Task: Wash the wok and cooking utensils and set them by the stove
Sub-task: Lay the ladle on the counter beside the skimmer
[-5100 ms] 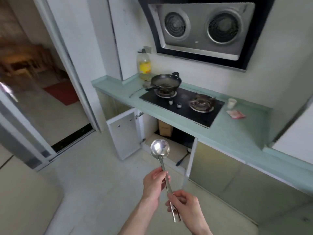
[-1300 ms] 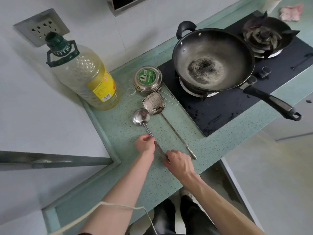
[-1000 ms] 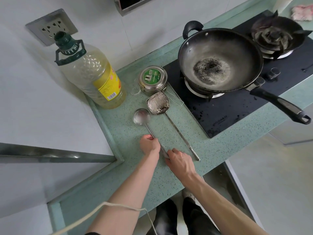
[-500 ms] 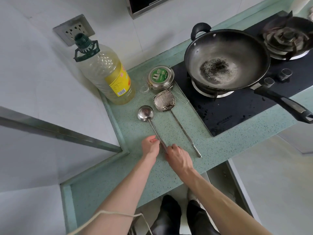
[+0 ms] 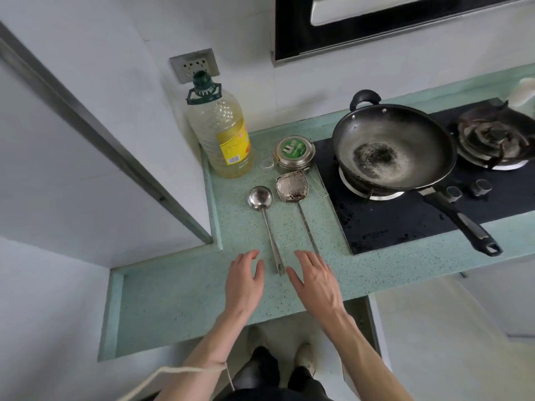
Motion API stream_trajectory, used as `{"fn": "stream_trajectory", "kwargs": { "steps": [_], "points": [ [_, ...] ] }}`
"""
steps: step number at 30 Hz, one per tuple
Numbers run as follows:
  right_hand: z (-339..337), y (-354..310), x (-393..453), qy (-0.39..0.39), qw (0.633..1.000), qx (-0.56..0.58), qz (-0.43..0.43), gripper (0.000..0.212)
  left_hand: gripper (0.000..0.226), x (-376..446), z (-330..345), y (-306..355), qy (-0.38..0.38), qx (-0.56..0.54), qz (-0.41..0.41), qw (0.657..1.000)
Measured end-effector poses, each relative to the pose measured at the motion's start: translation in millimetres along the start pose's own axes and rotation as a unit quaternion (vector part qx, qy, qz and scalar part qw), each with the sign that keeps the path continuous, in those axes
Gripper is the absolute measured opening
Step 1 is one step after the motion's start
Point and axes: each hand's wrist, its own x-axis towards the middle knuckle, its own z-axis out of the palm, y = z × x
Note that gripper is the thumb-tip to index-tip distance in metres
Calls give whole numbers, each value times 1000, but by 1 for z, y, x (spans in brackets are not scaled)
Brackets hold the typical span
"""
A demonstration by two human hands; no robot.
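Ladle [image 5: 265, 215] lies flat on the desk [image 5: 179, 296], bowl up and away from the hands, handle end between them. Left hand [image 5: 244, 280] and right hand [image 5: 314, 280] hover spread and empty, touching nothing. Spatula [image 5: 292, 188] lies just right of the ladle, its handle end under the right fingers. Wok [image 5: 393, 146] sits on the burner beyond the right hand. Lift both hands straight up, without brushing either handle.

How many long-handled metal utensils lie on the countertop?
2: the ladle beside the oil bottle, and the spatula to its right, nearer the stove. None seem hidden.
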Motion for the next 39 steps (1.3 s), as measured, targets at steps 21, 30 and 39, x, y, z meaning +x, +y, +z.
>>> {"fn": "stream_trajectory", "kwargs": {
  "steps": [21,30,39],
  "points": [
    [-128,30,-206,128,983,-132,16,63,48,-193,15,72,71,119,252,958],
    [-203,128,-326,174,963,-151,143,61,51,-289,105,149,9,104,300,948],
    [-280,295,-379,138,976,-137,96,63,52,-358,252,257,8,162,299,940]
  ]
}}
